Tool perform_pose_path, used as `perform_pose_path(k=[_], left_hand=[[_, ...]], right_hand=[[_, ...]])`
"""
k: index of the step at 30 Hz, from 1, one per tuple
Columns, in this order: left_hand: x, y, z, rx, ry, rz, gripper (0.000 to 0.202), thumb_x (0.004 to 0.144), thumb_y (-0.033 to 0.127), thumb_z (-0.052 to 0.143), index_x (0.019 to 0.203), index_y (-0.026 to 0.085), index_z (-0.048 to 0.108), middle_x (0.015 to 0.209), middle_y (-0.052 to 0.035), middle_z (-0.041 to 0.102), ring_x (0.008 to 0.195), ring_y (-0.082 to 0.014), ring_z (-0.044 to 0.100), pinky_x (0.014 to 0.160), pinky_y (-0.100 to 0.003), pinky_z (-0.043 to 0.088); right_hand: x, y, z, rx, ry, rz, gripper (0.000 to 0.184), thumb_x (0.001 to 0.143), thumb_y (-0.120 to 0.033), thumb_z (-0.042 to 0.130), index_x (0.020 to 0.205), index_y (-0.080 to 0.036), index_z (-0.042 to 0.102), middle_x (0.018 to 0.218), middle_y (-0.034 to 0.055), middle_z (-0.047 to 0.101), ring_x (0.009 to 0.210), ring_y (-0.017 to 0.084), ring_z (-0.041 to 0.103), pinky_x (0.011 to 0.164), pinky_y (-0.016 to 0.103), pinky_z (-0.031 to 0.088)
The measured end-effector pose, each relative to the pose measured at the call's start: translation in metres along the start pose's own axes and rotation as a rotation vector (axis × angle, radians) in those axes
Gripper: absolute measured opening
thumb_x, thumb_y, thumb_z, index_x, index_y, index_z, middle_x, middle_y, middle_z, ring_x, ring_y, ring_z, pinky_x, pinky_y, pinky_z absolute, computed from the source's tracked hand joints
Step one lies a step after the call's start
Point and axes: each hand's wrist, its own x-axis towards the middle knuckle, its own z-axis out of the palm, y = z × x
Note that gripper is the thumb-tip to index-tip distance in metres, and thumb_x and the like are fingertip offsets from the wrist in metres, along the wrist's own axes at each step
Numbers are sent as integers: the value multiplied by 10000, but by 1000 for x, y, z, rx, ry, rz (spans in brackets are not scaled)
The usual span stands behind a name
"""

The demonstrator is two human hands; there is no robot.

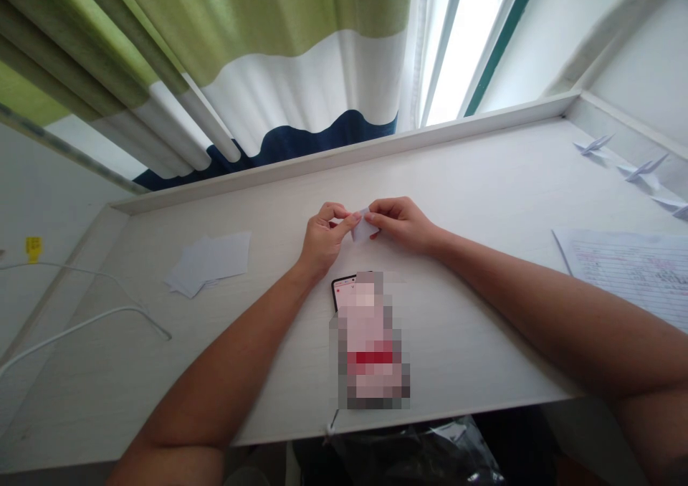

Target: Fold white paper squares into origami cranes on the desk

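Note:
A small folded piece of white paper (364, 229) is held up between my two hands over the middle of the desk. My left hand (325, 236) pinches its left edge between thumb and fingers. On the other side, the thumb and fingers of my right hand (400, 222) grip the paper's upper right part. The fingertips hide some of the folds. Just below the hands lies a phone (344, 289), its screen lit and mostly blurred out by large pixels.
Loose white paper sheets (209, 262) lie on the left of the white desk (284, 400). Folded paper figures (642, 169) stand at the far right, above a written, lined sheet (634, 267). A white cable (134, 308) crosses the left side. Curtains (322, 70) hang behind the raised back edge.

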Motion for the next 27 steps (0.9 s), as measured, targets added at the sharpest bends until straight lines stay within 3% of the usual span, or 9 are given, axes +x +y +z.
perform_pose_path(k=[6, 16, 23, 27], left_hand=[[0, 1, -1, 43, -46, -18, 235, 863, 403, 776, 770, 209, 681, 929, -23, 647, 857, -171, 589, 797, -313, 473], [-6, -4, 1, 410, -60, 213, 234, 1016, 351, 590, 813, 236, 604, 1056, -72, 647, 1090, -254, 547, 1074, -425, 411], [-4, 0, 0, 324, -93, 173, 247, 1019, 307, 562, 782, 240, 583, 1113, -60, 664, 1136, -256, 549, 1108, -429, 399], [-6, -2, 2, 361, -86, 206, 285, 1049, 364, 522, 793, 244, 554, 1072, -71, 660, 1122, -257, 548, 1090, -434, 402]], right_hand=[[0, 1, -1, 14, 22, 32, 384, 861, -513, 756, 715, -182, 629, 671, -19, 572, 635, 120, 527, 607, 279, 526], [1, 1, 0, 33, 23, 52, 370, 829, -505, 756, 695, -185, 627, 660, -29, 540, 637, 115, 487, 580, 266, 512], [0, -1, 0, 18, 3, 21, 374, 858, -498, 740, 689, -192, 607, 649, -37, 525, 626, 109, 460, 581, 262, 497], [1, 0, -1, 18, 1, 27, 391, 854, -518, 749, 689, -189, 617, 639, -39, 526, 610, 105, 457, 587, 267, 506]])
